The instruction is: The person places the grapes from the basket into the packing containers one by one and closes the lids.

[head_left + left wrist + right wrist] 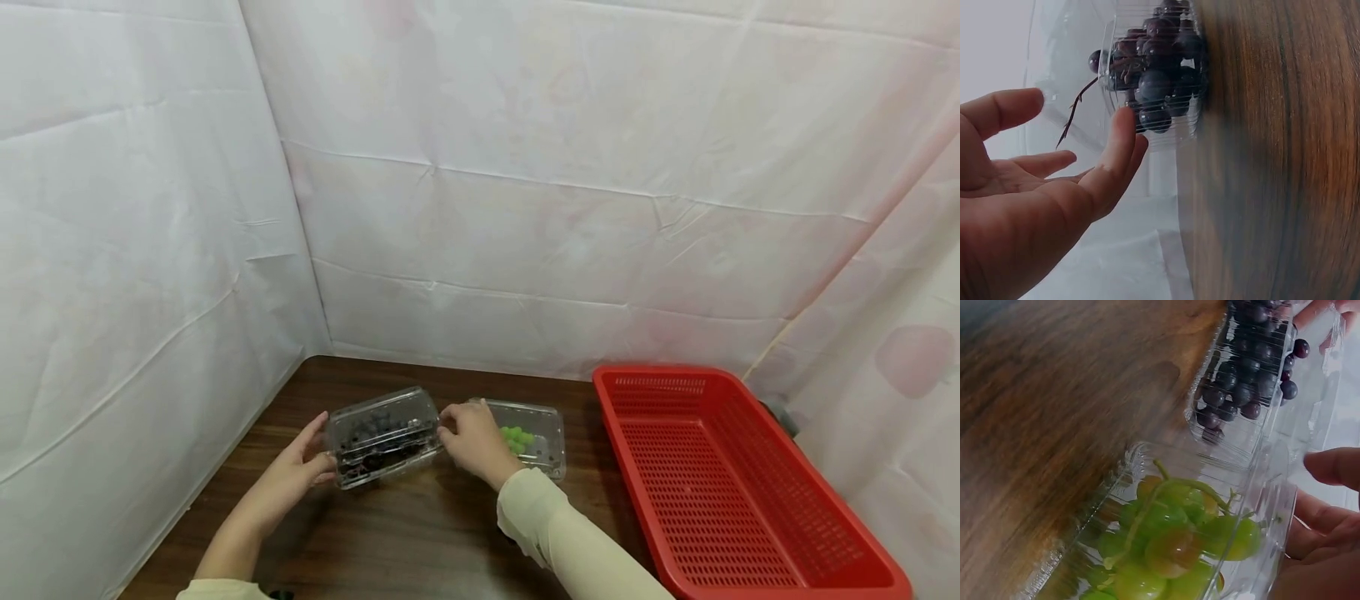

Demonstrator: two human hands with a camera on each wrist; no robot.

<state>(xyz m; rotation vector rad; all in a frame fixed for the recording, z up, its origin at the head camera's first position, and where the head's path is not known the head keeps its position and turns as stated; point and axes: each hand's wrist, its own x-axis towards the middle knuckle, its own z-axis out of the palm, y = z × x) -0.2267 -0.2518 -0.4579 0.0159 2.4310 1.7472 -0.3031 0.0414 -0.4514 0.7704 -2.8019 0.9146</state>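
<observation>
A clear plastic clamshell box of dark grapes sits tilted on the brown table between both hands. Its lid is partly raised, and a bare stem pokes out at one end. My left hand is at the box's left end, fingers spread, one fingertip right at the plastic. At the box's right end is my right hand, thumb and fingers apart beside the corner. A second clear box with green grapes lies just right of it, partly hidden by that hand.
A large red plastic basket with slotted sides stands at the right of the wooden table. Pale cloth sheets hang behind the table and along its left side.
</observation>
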